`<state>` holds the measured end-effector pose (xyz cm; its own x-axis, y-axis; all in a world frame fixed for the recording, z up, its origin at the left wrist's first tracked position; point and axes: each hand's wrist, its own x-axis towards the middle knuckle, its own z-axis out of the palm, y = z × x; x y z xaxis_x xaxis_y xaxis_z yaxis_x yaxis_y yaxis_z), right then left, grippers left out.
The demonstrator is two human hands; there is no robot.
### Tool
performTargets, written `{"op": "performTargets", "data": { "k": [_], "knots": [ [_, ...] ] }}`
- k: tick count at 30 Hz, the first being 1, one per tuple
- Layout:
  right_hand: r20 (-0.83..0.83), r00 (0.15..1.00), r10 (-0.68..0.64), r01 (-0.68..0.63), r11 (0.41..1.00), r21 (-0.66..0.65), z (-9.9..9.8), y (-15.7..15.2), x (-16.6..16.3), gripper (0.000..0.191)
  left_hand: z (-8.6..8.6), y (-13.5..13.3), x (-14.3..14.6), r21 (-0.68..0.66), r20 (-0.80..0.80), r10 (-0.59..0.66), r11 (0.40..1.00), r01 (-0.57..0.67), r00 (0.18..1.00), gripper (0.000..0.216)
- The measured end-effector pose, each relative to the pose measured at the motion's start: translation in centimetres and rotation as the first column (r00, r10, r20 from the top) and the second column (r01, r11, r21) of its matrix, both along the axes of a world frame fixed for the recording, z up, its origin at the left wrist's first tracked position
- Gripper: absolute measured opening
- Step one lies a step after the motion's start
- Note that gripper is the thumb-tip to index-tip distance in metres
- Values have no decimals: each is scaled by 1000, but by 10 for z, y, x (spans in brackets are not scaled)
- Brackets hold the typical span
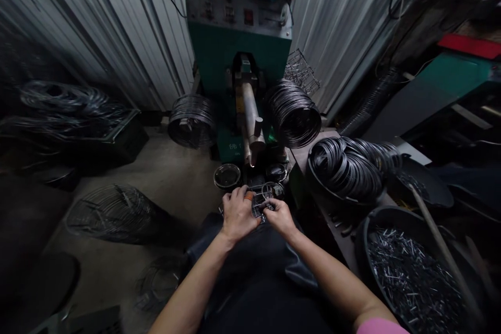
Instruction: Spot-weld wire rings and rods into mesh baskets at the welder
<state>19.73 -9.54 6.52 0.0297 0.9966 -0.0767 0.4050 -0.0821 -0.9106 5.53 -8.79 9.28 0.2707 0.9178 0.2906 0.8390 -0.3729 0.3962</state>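
Note:
Just above my lap, my left hand [238,214] is closed over the left side of a small wire frame [257,197]. An orange band circles one of its fingers. My right hand [279,216] is closed in a pinch at the frame's right side; what lies between its fingertips is dark and too small to make out. Part of the frame is hidden beneath my hands. Beyond it, the metal arm [250,109] of a green machine [211,47] points down toward me. A dark apron [258,271] covers my lap.
Wire ring bundles [295,115] hang on both sides of the machine arm. At right, a basin [311,167] holds wire rings, and a tub [362,250] holds short metal pins. A wire basket stack [117,214] lies on the floor at left. Ring coils [64,96] fill a crate behind.

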Motion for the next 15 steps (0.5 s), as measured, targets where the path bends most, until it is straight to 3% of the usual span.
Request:
{"op": "performTargets", "data": {
  "k": [3,8,11,15],
  "knots": [
    [-27,997,78,-79,995,-52,2,-2,6,26,-2,-1,0,5,-11,-6,1000,6,1000,48],
    [-29,937,347,-348,936,-46,24,1,19,29,1,2,-6,-21,18,17,1000,-17,1000,52],
    [133,880,456,-465,884,49,34,2,24,32,4,5,-12,-52,63,59,997,-56,996,53],
    [361,810,463,-532,839,117,35,6,23,38,5,10,-20,-67,125,61,996,-53,990,54]
  ]
}}
